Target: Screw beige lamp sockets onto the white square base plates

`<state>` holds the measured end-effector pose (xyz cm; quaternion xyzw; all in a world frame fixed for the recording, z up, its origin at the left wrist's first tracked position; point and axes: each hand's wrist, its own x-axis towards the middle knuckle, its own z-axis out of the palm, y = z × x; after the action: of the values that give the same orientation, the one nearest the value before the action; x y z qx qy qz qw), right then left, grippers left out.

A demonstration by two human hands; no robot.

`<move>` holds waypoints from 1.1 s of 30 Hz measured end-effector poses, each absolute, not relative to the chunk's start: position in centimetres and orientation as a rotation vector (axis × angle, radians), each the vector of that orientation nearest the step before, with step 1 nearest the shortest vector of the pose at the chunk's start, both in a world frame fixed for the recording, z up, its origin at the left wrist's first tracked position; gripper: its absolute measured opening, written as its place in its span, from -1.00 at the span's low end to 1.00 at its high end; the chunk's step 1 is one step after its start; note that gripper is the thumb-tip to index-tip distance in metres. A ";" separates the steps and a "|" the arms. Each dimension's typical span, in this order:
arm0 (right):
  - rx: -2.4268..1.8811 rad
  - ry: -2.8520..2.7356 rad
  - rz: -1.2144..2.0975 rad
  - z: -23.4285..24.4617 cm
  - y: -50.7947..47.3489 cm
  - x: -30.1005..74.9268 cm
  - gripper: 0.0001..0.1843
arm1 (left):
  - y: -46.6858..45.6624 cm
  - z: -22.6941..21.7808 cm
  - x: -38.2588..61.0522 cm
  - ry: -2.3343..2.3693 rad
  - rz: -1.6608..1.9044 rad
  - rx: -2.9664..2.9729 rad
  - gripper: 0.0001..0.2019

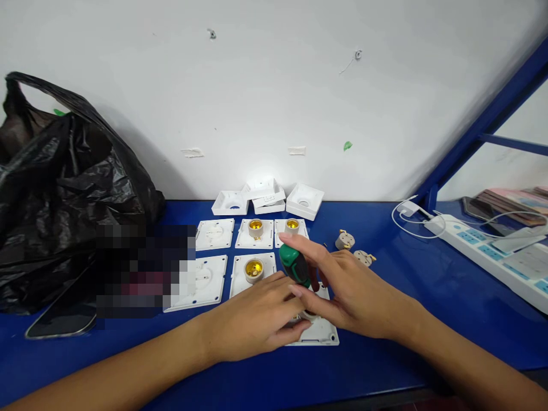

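Observation:
My right hand grips a green-handled screwdriver, held upright over a white square lamp-holder plate on the blue table. My left hand rests on that plate and steadies the socket under the screwdriver tip; the socket itself is mostly hidden by my fingers. Just behind lie more white plates, three with brass-lined sockets and two without.
A black plastic bag fills the left side, with a phone below it. White back boxes stand by the wall. Two loose socket parts lie right of the plates. A power strip and cables sit far right.

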<state>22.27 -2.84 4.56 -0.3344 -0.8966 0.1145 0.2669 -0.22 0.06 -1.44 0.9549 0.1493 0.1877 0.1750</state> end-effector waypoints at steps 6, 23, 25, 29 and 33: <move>-0.895 -2.420 0.286 4.5 -2.8 22.2 -0.29 | 0.0 -1.6 -0.3 0.406 0.558 2.719 -0.88; -0.876 -2.414 0.310 4.3 -2.7 22.1 -0.28 | 0.0 -1.5 -0.3 0.437 0.539 2.732 -0.88; -0.875 -2.413 0.316 4.2 -2.7 22.1 -0.28 | -0.1 -1.5 -0.3 0.437 0.555 2.729 -0.88; -0.874 -2.418 0.326 4.2 -2.7 22.1 -0.28 | -0.1 -1.4 -0.3 0.440 0.550 2.704 -0.89; -0.871 -2.426 0.318 4.4 -2.8 22.1 -0.30 | 0.0 -1.2 -0.2 0.441 0.525 2.657 -0.86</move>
<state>22.09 -2.79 4.37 -0.3229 -0.8997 0.1179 0.2691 -0.22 -0.05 -1.25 0.9492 0.1576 0.1874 0.1977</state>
